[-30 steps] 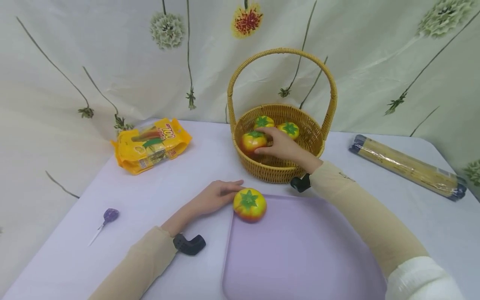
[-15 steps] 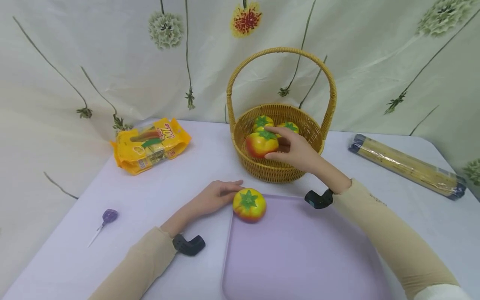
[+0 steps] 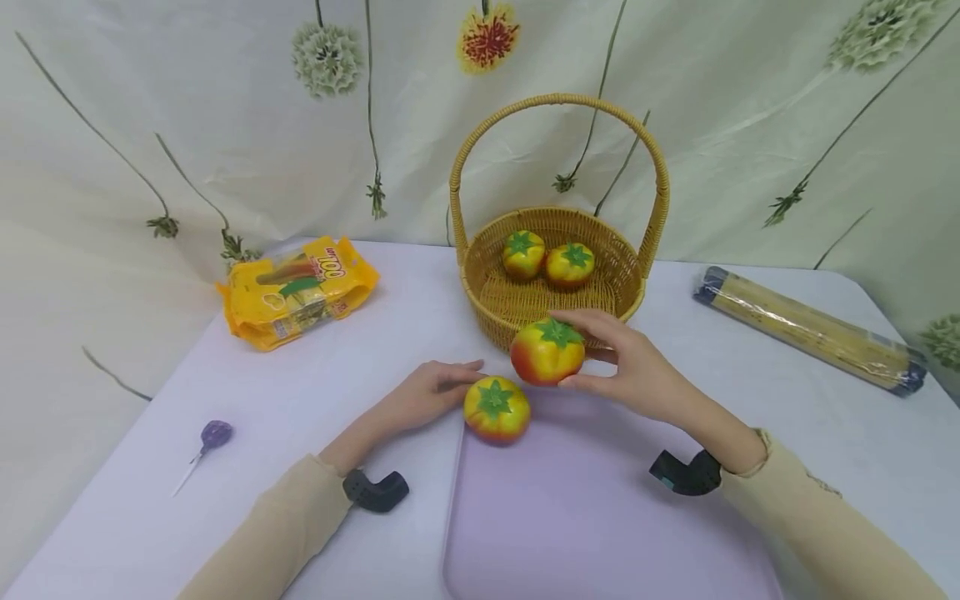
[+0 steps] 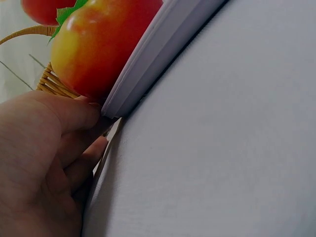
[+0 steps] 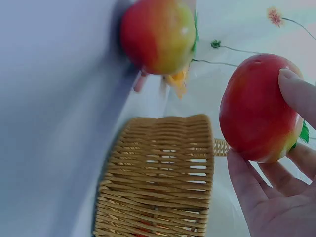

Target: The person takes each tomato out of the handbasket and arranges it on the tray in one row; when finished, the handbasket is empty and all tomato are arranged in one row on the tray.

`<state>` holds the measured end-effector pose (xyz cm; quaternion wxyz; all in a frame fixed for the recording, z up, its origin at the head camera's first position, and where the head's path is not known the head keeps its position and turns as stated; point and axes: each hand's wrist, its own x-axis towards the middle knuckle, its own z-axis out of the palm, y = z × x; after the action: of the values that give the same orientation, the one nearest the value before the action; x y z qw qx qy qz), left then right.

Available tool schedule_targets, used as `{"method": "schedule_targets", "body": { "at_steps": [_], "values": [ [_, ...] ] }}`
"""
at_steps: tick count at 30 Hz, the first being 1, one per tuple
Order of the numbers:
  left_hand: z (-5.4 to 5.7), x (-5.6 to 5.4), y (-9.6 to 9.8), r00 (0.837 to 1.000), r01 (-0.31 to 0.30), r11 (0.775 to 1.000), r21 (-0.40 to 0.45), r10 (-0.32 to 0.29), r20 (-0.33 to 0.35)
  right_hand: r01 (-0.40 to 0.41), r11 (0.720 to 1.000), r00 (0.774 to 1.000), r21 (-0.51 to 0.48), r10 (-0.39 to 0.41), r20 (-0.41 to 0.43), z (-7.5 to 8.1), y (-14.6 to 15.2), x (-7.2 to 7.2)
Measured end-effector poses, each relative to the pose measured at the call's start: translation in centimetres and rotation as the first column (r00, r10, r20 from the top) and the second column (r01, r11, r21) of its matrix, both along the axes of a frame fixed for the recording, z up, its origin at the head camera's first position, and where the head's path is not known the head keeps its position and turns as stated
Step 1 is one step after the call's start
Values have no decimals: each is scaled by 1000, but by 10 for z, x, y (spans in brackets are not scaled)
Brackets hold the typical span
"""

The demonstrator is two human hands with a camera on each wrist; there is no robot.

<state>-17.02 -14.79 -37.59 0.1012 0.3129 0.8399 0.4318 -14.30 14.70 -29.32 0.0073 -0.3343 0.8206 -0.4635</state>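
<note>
My right hand (image 3: 633, 367) grips a yellow-red tomato (image 3: 547, 352) between thumb and fingers, just in front of the wicker basket (image 3: 491, 321). In the right wrist view that tomato (image 5: 259, 108) hangs off the table. Another tomato (image 3: 497, 410) sits at the back left corner of the lilac tray (image 3: 592, 517). My left hand (image 3: 427, 393) lies beside that corner; in the left wrist view its thumb and a finger meet at the tray rim (image 4: 143, 64), close against the tomato. Two more tomatoes, a left one (image 3: 522, 254) and a right one (image 3: 570, 265), lie in the basket.
A tall handle (image 3: 558, 98) arches over the basket. At the back left lies a yellow snack bag (image 3: 300, 292); a purple lollipop (image 3: 215, 434) is on the left. A long wrapped roll (image 3: 810, 329) lies right, before the floral cloth (image 3: 225, 125).
My right hand has lifted one tomato out of the basket and brought it toward me and slightly right, over the tray's back edge. The left hand stays put.
</note>
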Motion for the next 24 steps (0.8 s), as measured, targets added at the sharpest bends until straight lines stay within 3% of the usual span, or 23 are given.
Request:
{"method": "schedule_targets", "body": {
  "at_steps": [8,13,24],
  "values": [
    [-1,-1,0,1000,-3,1000,0,3,8,-4,1000,1000,11,4,8,-18,9,18],
    [-2,-2,0,1000,-3,1000,-2,3,14,-7,1000,1000,-7,7,-16,-31,16,21],
    [1,0,-1,1000,-3,1000,-2,3,13,-10,998,1000,56,8,22,-49,25,21]
  ]
}}
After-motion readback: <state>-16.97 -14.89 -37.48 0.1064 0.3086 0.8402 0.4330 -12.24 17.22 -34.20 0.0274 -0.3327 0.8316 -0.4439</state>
